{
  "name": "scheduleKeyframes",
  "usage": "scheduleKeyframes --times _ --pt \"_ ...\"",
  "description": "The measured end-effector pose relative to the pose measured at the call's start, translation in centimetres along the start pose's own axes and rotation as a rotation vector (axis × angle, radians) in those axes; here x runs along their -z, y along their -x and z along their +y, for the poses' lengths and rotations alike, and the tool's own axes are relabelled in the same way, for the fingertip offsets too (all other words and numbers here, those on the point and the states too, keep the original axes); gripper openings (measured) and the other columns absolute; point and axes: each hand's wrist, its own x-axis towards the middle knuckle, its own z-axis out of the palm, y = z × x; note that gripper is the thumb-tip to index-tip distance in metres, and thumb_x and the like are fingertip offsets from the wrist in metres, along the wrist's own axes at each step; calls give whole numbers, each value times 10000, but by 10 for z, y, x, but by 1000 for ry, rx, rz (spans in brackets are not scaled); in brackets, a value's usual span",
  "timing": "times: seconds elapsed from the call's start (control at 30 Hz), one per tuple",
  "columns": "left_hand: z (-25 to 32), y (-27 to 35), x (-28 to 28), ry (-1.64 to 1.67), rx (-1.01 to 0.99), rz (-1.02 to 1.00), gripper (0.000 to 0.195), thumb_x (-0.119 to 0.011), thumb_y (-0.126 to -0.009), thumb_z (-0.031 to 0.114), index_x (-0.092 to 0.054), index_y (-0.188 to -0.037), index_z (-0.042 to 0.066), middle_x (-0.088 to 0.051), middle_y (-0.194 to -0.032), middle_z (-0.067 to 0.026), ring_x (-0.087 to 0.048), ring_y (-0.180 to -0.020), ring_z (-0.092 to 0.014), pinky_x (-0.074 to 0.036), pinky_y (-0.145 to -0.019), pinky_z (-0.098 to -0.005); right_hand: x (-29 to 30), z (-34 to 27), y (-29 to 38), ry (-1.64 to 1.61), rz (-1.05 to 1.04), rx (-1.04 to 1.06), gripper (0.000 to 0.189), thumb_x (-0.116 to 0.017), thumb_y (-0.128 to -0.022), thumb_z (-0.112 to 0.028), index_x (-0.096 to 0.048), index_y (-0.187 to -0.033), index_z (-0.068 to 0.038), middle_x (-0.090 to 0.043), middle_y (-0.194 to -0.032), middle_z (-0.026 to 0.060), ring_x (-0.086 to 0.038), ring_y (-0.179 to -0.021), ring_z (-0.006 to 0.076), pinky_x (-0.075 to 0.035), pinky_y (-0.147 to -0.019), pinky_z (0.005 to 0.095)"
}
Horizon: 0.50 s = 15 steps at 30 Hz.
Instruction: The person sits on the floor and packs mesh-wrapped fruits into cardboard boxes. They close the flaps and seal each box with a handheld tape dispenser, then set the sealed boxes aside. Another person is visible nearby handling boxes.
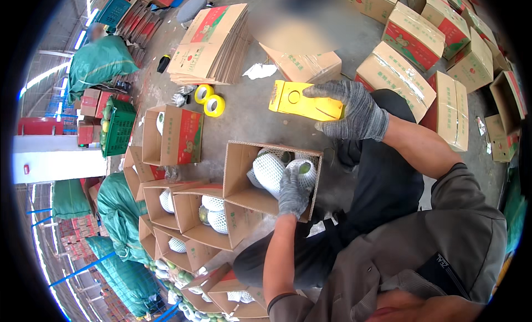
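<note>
My right hand (351, 110), in a grey knit glove, grips a yellow plastic tape dispenser (305, 101) above the concrete floor. Below it, an open cardboard box (249, 193) lies before me, its opening facing up toward me. Inside are several round fruits in white foam nets (268, 168). My left hand (293, 193), also gloved, reaches over the box's near edge, its fingers against a netted fruit (305, 172) whose green skin shows at the top. Whether the fingers grasp that fruit or only rest on it is not clear.
Left of the box are more open boxes (183, 226) with netted fruit. Two yellow tape rolls (214, 106) and a stack of flattened cartons (208, 47) lie farther off. Taped boxes (397, 79) crowd the right. A green crate (120, 128) and green sacks (120, 214) stand left.
</note>
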Motion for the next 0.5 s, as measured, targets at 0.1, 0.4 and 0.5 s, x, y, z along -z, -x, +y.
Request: scheduleKeyframes --times 0.1,0.4,0.5 --pt "-1 -34 -12 -59 -22 -35 766 -711 -845 293 -354 -1485 67 -357 -1506 -267 -377 -1367 -442 -349 -1140 -428 6 2 3 54 -43 -13 646 -787 -706 -333 -622 -1307 -165 -664 -1179 148 -662 -1018 333 -530 -910 406" --pt "8 -122 -21 8 266 -269 583 -697 -831 378 -580 -1269 11 -632 -1262 -209 -613 -1135 -410 -505 -948 -443 8 19 11 150 -145 -36 616 -803 -701 -366 -656 -1257 -144 -690 -1135 149 -688 -981 302 -544 -893 385" --pt "-52 -121 -50 -36 -1 -135 669 -589 -881 526 -534 -1390 95 -556 -1369 -222 -520 -1271 -398 -427 -1058 -438 11 0 -7 -53 -53 20 597 -802 -732 -350 -644 -1272 -152 -688 -1067 147 -689 -946 291 -544 -845 398"
